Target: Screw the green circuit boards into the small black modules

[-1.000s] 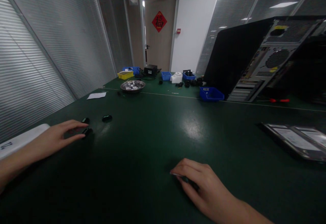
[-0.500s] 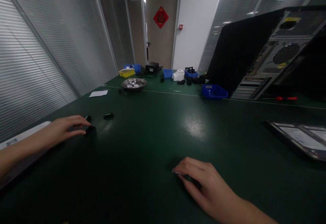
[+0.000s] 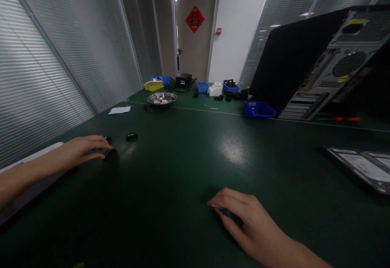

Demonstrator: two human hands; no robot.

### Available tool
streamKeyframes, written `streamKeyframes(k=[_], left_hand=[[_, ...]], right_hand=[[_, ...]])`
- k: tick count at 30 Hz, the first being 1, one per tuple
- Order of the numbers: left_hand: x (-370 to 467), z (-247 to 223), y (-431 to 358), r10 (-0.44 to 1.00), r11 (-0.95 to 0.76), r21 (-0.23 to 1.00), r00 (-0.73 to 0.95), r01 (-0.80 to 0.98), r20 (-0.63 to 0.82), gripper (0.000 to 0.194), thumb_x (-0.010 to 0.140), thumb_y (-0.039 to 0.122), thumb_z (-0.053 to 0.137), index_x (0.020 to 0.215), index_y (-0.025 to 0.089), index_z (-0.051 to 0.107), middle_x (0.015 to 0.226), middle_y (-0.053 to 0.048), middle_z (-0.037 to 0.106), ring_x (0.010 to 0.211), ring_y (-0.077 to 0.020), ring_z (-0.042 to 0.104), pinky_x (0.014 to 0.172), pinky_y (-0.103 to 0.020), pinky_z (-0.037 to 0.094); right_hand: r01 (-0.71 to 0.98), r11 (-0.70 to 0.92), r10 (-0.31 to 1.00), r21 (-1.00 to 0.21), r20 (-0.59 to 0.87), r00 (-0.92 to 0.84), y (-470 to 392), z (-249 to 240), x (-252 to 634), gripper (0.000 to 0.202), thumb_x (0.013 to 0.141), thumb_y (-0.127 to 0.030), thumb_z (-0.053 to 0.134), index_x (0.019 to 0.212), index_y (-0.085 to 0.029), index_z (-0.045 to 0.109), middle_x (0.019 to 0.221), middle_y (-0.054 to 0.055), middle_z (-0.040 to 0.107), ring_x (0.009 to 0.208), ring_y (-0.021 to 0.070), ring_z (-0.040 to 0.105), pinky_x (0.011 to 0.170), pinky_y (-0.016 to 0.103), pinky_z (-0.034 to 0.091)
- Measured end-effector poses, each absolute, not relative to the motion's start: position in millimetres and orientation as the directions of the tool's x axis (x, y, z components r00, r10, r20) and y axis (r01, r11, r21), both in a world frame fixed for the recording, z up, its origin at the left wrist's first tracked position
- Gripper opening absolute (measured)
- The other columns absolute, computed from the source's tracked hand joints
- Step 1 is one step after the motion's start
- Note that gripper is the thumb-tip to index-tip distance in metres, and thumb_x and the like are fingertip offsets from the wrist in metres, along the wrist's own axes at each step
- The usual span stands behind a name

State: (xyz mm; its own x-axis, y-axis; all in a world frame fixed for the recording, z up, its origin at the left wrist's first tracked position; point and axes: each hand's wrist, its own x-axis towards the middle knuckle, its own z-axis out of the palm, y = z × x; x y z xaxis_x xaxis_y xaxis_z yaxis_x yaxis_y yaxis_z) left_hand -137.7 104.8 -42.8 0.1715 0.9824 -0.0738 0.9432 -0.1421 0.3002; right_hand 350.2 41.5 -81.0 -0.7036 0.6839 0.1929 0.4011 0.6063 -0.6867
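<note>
I see the left hand [image 3: 81, 150] low over the green table [image 3: 170, 166], with thumb and forefinger at both sides of a small black piece [image 3: 109, 153]. The fingertips seem to touch it, but I cannot tell if they grip it firmly. This piece is on the left part of the table. A second piece [image 3: 108, 138] shows partly just behind the fingers, and a third piece [image 3: 132, 137] lies alone, a little to the right and further away.

The right hand [image 3: 251, 221] is closed around a slim tool [image 3: 230, 214]; its thin end points to the left, and the palm hides the rest from me. This hand is well apart from the left one, near the lower edge of my view.

Further away I see a paper [image 3: 120, 110], a metal bowl [image 3: 162, 105] with small things inside, and a blue tray [image 3: 260, 114] just beside the big computer case [image 3: 300, 52]. At far right are flat labelled units [image 3: 361, 164].
</note>
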Motion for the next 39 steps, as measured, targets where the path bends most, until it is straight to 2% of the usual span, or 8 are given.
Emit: streamKeyframes(k=[5,12,21,32,39], left_hand=[[-145.4,-47.6,109.7,0.966,-0.227,0.216,0.247,0.95,-0.074,0.032,0.083,0.033,0.059,0.109,0.023,0.074,0.115,-0.005,0.069,0.106,-0.0241,0.063,0.096,-0.032,0.044],[-164.5,-55.6,121.0,0.945,-0.287,0.183,0.309,0.94,-0.108,0.033,0.084,0.036,0.059,0.111,0.023,0.073,0.117,-0.007,0.069,0.109,-0.0263,0.062,0.097,-0.037,0.046],[-176.5,-60.7,129.7,0.914,-0.365,0.154,0.385,0.918,-0.13,0.037,0.085,0.031,0.057,0.119,0.023,0.07,0.121,-0.011,0.066,0.11,-0.0284,0.062,0.096,-0.041,0.047],[-173.0,-54.6,126.5,0.913,-0.338,0.216,0.375,0.916,-0.16,0.033,0.09,0.031,0.053,0.117,0.021,0.069,0.118,-0.01,0.067,0.107,-0.0253,0.064,0.095,-0.038,0.046],[-161.3,-51.4,128.1,0.932,-0.242,0.245,0.295,0.939,-0.211,0.034,0.086,0.036,0.055,0.112,0.02,0.068,0.106,-0.007,0.071,0.093,-0.0215,0.067,0.082,-0.03,0.051]], right_hand=[[0.404,0.605,0.685,-0.686,0.189,-0.704,41.3,-78.3,350.5,0.028,0.093,-0.007,0.047,0.113,-0.023,0.062,0.099,0.004,0.068,0.086,0.017,0.066,0.073,0.028,0.052],[0.41,0.606,0.683,-0.681,0.182,-0.707,41.0,-80.6,352.0,0.029,0.094,-0.008,0.047,0.114,-0.023,0.061,0.1,0.004,0.068,0.088,0.017,0.066,0.075,0.028,0.051],[0.417,0.595,0.684,-0.687,0.162,-0.711,40.9,-80.8,351.8,0.03,0.093,-0.006,0.047,0.114,-0.023,0.061,0.101,0.004,0.068,0.089,0.017,0.065,0.076,0.029,0.05],[0.413,0.603,0.684,-0.683,0.176,-0.707,40.7,-81.5,352.0,0.029,0.094,-0.008,0.047,0.114,-0.023,0.061,0.099,0.004,0.068,0.087,0.017,0.065,0.074,0.029,0.05],[0.418,0.603,0.683,-0.679,0.168,-0.711,41.0,-82.2,352.5,0.03,0.094,-0.007,0.047,0.115,-0.024,0.061,0.1,0.004,0.067,0.088,0.0172,0.065,0.075,0.029,0.05]])
